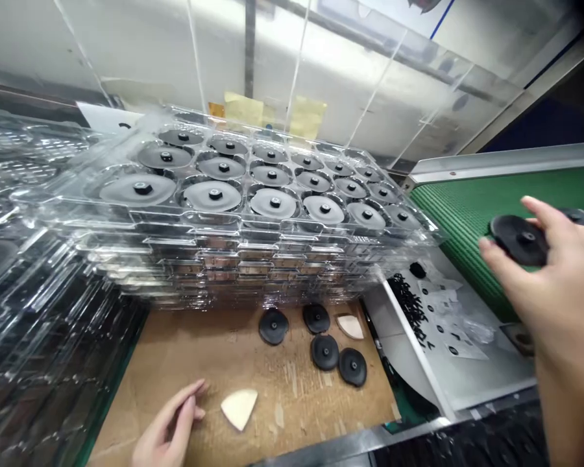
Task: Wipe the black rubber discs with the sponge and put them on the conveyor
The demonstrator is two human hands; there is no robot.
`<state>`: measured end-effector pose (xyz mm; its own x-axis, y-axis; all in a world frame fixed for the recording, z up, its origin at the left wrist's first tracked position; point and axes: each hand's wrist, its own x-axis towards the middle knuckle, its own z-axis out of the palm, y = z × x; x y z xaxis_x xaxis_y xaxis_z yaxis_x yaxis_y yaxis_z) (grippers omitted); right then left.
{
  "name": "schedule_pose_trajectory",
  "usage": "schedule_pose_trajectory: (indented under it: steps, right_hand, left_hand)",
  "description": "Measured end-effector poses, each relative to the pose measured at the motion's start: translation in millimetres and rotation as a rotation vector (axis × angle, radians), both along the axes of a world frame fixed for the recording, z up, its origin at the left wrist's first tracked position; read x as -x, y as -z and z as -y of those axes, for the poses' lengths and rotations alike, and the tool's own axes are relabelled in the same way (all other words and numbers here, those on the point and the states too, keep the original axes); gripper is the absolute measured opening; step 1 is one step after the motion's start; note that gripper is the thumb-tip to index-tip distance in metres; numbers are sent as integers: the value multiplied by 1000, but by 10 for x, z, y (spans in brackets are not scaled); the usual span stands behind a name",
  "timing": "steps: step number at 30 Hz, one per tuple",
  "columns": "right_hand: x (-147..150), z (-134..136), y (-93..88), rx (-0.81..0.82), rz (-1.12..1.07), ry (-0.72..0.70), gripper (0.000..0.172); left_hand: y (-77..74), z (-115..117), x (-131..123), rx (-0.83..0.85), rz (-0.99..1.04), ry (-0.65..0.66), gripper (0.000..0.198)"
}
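My right hand (559, 272) grips a black disc (520, 240) with a small centre hub between thumb and fingers, over the green conveyor belt (472, 201). Part of another dark disc (580, 219) shows behind my fingers. At the lower left, my left hand (171, 425) is over the brown cardboard (199, 344), fingers loosely apart and holding nothing. Just right of it lies a cream, rounded-triangle pad (239, 408), apart from the fingertips. Farther right on the cardboard are several black discs (324, 352) and a second cream pad (350, 326).
Behind the cardboard rises a stack of clear plastic trays (253, 224), the top one filled with dark discs (273, 203). More clear trays (34, 324) stand at the left. A grey bin (467, 370) at the right holds small black parts (409, 305) and plastic bags (472, 329).
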<state>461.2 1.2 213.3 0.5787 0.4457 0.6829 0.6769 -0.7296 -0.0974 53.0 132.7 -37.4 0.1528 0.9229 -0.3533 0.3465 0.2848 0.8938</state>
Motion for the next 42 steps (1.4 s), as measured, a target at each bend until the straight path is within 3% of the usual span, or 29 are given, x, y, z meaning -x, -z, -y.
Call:
schedule_pose_trajectory:
  steps: [3, 4, 7, 9, 10, 12, 14, 18, 21, 28, 35, 42]
  right_hand:
    - [543, 89, 132, 149, -97, -453, 65]
    - [728, 82, 226, 209, -157, -630, 63]
    - [1262, -3, 608, 349, -398, -1026, 67]
    - [1561, -41, 884, 446, -547, -1189, 83]
    - [1682, -34, 1011, 490, -599, -1229, 92]
    - [1860, 40, 1230, 532, -670, -1212, 105]
    - [1972, 175, 1399, 484, -743, -1100, 108]
    - [2147, 430, 1622, 204, -934, -862, 93]
    - [2272, 471, 1710, 20, -1012, -846, 87]
    - [2386, 340, 1696, 50, -952, -923, 85]
    - [2450, 314, 1663, 66, -978, -941, 70]
    - [2500, 277, 1648, 73, -1006, -930, 67]
  left_hand:
    - [-318, 95, -266, 100, 277, -169, 43]
    - [-441, 160, -377, 175, 391, -158, 41]
    - [-769, 387, -691, 624, 805, 17, 39]
    - [-899, 501, -821, 979, 987, 148, 44]
    - [-932, 535, -850, 1080, 1028, 146, 44]
    - [-949, 563, -844, 1174, 1072, 83, 45]
    - [-941, 561, -781, 1159, 1100, 0, 44]
    - [-976, 575, -661, 1039, 1123, -61, 44]
    - [-1050, 611, -646, 974, 1149, -37, 46]
    - [-1162, 668, -601, 929, 1231, -11, 51]
    - [-1167, 670, -502, 901, 1286, 41, 44]
    - [-1156, 630, -448, 853, 1303, 75, 40]
